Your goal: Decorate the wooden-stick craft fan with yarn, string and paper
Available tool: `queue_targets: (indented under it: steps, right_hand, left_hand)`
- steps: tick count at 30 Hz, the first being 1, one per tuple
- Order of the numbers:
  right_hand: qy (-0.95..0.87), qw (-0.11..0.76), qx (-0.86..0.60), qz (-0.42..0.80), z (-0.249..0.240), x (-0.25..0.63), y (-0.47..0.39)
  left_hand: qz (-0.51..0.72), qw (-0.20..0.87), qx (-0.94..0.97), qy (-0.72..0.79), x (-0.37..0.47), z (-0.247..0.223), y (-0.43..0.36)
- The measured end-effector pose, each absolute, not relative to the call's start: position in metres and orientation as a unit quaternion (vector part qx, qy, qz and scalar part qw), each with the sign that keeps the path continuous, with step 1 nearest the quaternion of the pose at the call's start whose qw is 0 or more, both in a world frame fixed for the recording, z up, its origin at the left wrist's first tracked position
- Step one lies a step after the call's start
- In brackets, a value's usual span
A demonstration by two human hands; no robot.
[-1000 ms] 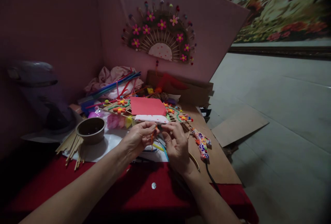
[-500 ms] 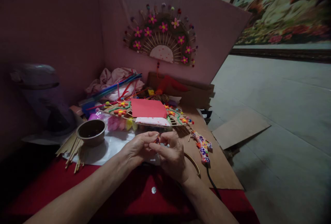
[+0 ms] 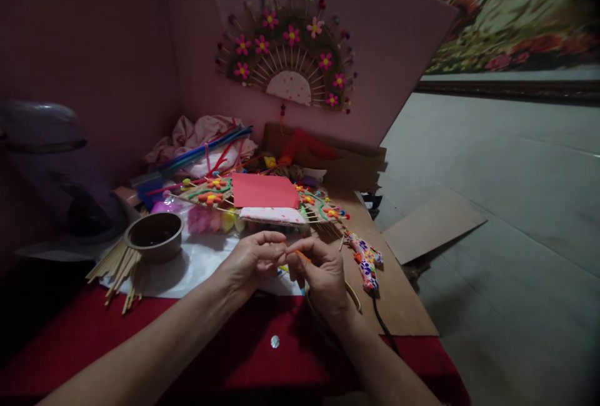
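Note:
My left hand (image 3: 248, 262) and my right hand (image 3: 323, 272) meet over the front of the table, both closed in a pinch, fingertips together. A small orange piece (image 3: 304, 257) shows between the fingers of my right hand; its kind is too small to make out. Whatever my left fingertips pinch is hidden. Just beyond my hands lies a fan made of sticks (image 3: 273, 215), with orange flowers and coloured beads along its sides. A red card (image 3: 265, 190) rests on it. A glue gun in flowered wrapping (image 3: 365, 259) lies right of my right hand.
A brown bowl (image 3: 154, 237) stands at the left beside a bundle of wooden sticks (image 3: 119, 272). Cardboard (image 3: 398, 306) covers the table's right side. A round silvery disc (image 3: 275, 341) lies on the red cloth (image 3: 225, 356). A finished-looking flowered fan (image 3: 288, 87) hangs behind.
My fingers have shifted, and the orange piece now shows in my right hand. My right hand has turned slightly and sits a little higher. The whole view has moved slightly.

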State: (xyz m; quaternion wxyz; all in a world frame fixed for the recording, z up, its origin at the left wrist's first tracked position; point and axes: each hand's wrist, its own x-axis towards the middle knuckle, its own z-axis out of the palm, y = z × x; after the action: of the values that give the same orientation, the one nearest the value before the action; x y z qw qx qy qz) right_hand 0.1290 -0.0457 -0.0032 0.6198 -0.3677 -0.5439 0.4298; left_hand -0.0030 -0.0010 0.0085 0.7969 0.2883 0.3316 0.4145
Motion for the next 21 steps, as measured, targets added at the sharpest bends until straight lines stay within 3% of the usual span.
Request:
queue_targets:
  steps: [7, 21]
  right_hand:
    - [-0.464, 0.619, -0.389, 0.501, 0.0, 0.13, -0.045]
    - [-0.473, 0.57, -0.425, 0.52, 0.004, 0.127, -0.044]
  left_hand:
    - [0.489, 0.761, 0.286, 0.316, -0.007, 0.015, -0.001]
    - [0.556, 0.721, 0.292, 0.294, -0.012, 0.022, -0.001]
